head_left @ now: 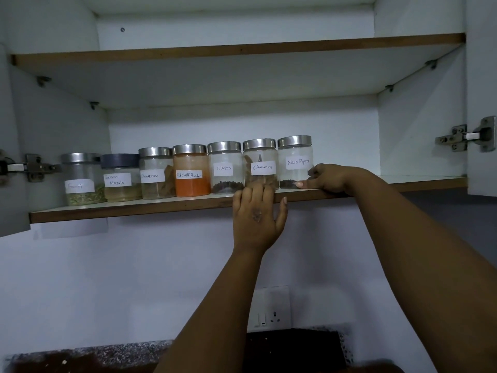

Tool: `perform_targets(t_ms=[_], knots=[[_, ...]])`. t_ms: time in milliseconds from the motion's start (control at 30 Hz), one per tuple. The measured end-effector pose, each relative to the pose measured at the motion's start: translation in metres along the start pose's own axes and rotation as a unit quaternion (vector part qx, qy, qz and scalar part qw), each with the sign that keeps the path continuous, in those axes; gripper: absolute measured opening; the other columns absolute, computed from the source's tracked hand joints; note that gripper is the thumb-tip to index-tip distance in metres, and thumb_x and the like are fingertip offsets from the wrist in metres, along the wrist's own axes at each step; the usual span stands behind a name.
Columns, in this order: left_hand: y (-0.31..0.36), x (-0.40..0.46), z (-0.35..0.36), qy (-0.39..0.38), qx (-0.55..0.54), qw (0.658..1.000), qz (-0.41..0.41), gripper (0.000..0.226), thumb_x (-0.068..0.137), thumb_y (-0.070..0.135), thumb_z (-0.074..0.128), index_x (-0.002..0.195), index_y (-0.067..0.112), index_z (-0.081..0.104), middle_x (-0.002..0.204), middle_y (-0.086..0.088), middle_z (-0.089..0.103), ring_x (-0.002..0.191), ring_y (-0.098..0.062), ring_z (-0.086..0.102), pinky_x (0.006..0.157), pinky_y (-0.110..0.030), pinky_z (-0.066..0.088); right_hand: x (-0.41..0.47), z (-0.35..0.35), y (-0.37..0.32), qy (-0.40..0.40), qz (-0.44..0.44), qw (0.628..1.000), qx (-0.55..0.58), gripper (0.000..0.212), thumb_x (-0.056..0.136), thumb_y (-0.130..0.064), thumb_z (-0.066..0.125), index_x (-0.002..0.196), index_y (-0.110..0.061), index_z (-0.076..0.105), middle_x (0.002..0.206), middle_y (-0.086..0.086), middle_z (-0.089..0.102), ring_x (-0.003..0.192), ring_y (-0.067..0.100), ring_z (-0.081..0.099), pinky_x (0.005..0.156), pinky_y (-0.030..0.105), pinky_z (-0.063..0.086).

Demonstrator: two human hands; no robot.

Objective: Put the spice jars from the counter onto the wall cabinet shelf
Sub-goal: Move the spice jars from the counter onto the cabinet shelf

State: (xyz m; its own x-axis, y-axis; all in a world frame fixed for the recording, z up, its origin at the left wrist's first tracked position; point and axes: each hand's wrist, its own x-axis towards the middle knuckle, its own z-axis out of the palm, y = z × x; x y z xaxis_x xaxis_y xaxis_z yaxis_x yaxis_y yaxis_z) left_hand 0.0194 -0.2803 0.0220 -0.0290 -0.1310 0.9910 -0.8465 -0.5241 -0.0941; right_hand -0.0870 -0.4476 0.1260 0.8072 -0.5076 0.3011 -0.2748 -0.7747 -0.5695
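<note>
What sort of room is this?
Most likely a home kitchen: labelled spice jars such as Cloves and Black Pepper line a wall cabinet shelf, above a speckled stone counter and a wall socket.
</note>
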Motion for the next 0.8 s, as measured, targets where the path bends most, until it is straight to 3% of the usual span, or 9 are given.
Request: perform_targets(t_ms=[200,333,467,633,800], knots=[[-0.002,0.0,-0.007,-0.013,-0.029,0.999,0.005,0.035,0.092,0.043,0.05,0.104,0.013,0.063,0.101,-0.005,0.061,0.092,-0.021,0.053,0.089,-0.032,0.034,-0.006,-0.003,-0.004,-0.018,0.02,0.999,0.019,0.11,0.064,-0.065,0.072,0.15,-0.01,0.03,0.153,0.008,0.036,0.137,0.026,0.037,0.115,0.041,0.029],[-0.005,0.0,-0.011,-0.036,-0.051,0.998,0.01,0.04,0.093,0.045,0.049,0.111,0.012,0.062,0.105,-0.004,0.06,0.097,-0.021,0.053,0.092,-0.033,0.035,-0.004,-0.003,-0.003,-0.009,0.029,0.999,0.014,0.096,0.074,-0.057,0.07,0.148,-0.011,0.032,0.152,0.008,0.036,0.136,0.026,0.036,0.114,0.039,0.029],[-0.007,-0.001,-0.015,-0.046,-0.071,0.996,0.011,0.037,0.097,0.039,0.043,0.116,0.012,0.06,0.113,-0.005,0.06,0.101,-0.021,0.053,0.094,-0.033,0.035,-0.009,-0.005,-0.007,-0.024,0.03,0.999,0.008,0.112,0.057,-0.066,0.072,0.149,-0.017,0.03,0.15,0.006,0.038,0.135,0.026,0.038,0.114,0.042,0.029],[-0.011,-0.002,-0.017,-0.068,-0.063,0.995,0.036,0.038,0.097,0.039,0.041,0.119,0.012,0.058,0.117,-0.006,0.058,0.104,-0.022,0.051,0.095,-0.033,0.032,-0.012,-0.006,-0.009,-0.028,0.052,0.998,0.018,0.09,0.075,-0.054,0.072,0.148,-0.017,0.034,0.151,0.008,0.035,0.135,0.027,0.037,0.115,0.041,0.029],[-0.013,-0.002,-0.013,-0.078,-0.036,0.995,0.048,0.043,0.097,0.042,0.04,0.123,0.012,0.057,0.12,-0.007,0.056,0.107,-0.023,0.05,0.097,-0.034,0.031,-0.011,-0.006,-0.01,-0.017,0.06,0.998,0.012,0.089,0.073,-0.054,0.074,0.146,-0.02,0.036,0.149,0.007,0.038,0.133,0.026,0.039,0.114,0.041,0.03]])
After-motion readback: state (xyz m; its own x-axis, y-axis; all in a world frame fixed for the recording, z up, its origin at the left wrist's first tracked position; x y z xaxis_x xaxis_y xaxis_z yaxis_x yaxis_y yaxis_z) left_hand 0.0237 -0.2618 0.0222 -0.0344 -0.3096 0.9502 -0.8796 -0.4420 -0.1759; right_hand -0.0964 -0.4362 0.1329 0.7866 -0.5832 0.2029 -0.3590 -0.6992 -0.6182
